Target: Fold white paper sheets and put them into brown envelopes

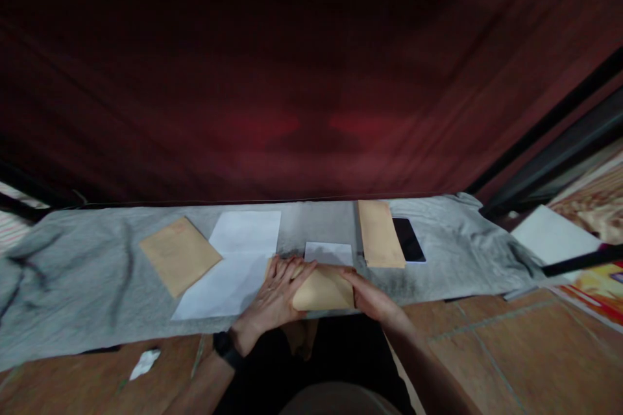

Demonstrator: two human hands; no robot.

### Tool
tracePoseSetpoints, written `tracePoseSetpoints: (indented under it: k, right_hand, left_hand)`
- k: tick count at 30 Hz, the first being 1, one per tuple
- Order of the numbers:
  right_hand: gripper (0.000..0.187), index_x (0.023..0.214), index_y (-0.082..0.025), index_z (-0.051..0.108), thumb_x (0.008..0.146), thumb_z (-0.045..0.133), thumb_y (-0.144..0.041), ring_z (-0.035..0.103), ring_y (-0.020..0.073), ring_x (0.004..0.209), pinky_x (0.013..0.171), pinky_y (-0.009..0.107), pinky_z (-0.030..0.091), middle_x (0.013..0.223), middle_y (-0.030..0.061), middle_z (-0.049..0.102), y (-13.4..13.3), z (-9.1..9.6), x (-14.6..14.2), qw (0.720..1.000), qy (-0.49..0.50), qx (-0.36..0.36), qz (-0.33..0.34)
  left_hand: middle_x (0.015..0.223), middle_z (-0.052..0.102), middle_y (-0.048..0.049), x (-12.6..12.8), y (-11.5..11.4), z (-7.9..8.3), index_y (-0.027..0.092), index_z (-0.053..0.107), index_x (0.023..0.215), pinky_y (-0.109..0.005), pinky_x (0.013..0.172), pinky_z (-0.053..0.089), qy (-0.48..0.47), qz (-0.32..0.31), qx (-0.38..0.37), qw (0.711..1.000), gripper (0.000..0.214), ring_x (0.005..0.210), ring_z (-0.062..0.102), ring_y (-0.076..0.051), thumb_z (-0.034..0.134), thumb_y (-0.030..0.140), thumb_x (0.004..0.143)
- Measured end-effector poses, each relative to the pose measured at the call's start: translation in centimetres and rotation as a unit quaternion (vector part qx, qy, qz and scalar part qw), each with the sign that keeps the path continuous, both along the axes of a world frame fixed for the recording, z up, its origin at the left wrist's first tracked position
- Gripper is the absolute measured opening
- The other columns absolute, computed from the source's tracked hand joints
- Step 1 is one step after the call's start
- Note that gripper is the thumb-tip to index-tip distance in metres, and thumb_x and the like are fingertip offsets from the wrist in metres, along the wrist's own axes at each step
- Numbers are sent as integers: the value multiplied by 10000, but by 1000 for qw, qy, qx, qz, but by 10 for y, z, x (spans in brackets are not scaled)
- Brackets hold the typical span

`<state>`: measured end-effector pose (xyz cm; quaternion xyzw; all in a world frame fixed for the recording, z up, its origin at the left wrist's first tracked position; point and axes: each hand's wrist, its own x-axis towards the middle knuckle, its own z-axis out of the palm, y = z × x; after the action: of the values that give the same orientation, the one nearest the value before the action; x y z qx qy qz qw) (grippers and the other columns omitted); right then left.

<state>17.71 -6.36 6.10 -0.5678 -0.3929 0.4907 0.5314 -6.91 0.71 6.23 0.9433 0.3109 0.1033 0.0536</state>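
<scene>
- Brown envelope point(325, 292) held near the front edge of the cloth-covered surface point(321, 222).
- Left hand point(276, 295) laid nearly flat across its left end, fingers extended.
- Right end gripped by partly curled right hand point(370, 295).
- White sheet point(248, 240) partly overlapped by another envelope point(180, 254).

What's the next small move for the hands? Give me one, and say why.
Probably slide the left hand lightly rightward over the brown envelope to smooth it, with the right hand steadying it. The left hand lies spread across the envelope's left end, while the right hand is at its right edge, so the envelope looks well placed for that.
</scene>
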Motion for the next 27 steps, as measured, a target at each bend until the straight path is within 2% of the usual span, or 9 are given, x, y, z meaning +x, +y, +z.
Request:
tracePoseSetpoints:
  k: [4,5,7,11,14,16,20,23,27]
  right_hand:
    - [521,1095,-200,706,923,477,-635,726,245,868,781,390,588,1062,109,742,10,-7,18,997,36,-58,28]
    - [512,1118,-196,683,928,468,-621,723,240,870,782,380,585,1084,112,731,13,-10,24,997,3,-70,10]
    - [438,1133,-187,646,914,535,-550,714,247,918,799,364,574,1095,117,713,16,-17,32,985,-142,-86,-38]
    - [387,1154,-158,595,874,677,-413,701,275,1003,830,346,543,1185,172,661,22,-31,23,878,-454,-144,-53]
    - [408,1159,-137,570,882,693,-410,701,297,1014,802,338,536,1206,217,648,29,-36,6,826,-531,-182,-51]
    - [399,1144,-132,568,869,712,-382,690,310,1046,814,336,525,1136,214,677,33,-37,0,832,-519,-187,-62]
    - [269,1009,-171,609,803,738,-287,698,287,961,793,330,502,948,130,722,39,-41,6,893,-409,-166,-90]
    - [121,845,-213,616,790,700,-280,685,235,872,762,297,487,847,62,712,38,-43,15,918,-367,-116,-95]
    - [234,825,-223,579,884,532,-444,634,203,750,699,297,491,783,34,667,33,-38,27,942,-306,-45,-129]
  left_hand:
    - [1418,526,-155,-15,0,-5,265,203,1589,-615,1173,204,-8,76,34,997,1041,1324,468,-372,750,495,734]
    - [1415,527,-158,-21,-1,-6,254,184,1592,-611,1167,214,-6,95,42,995,1055,1316,475,-374,748,495,734]
    - [1415,526,-163,-32,-3,-8,237,159,1596,-608,1158,223,3,133,57,989,1067,1302,488,-382,741,482,736]
    - [1427,516,-174,-51,-11,-13,217,170,1593,-621,1160,199,28,187,79,979,1068,1302,486,-398,747,432,720]
    - [1429,511,-184,-61,-17,-17,201,196,1589,-634,1167,171,39,206,92,974,1079,1316,466,-407,764,388,691]
    - [1427,510,-185,-67,-19,-20,196,217,1585,-636,1169,163,40,212,94,972,1069,1318,461,-406,765,380,687]
    - [1423,513,-177,-75,-20,-26,203,235,1583,-634,1172,156,30,230,84,969,1046,1330,452,-396,750,396,693]
    - [1439,500,-181,-77,-20,-28,208,217,1585,-630,1172,150,32,238,81,967,1067,1348,435,-397,754,389,681]
    - [1455,485,-184,-76,-21,-28,212,202,1587,-617,1179,134,37,248,78,965,1077,1363,419,-393,751,381,676]
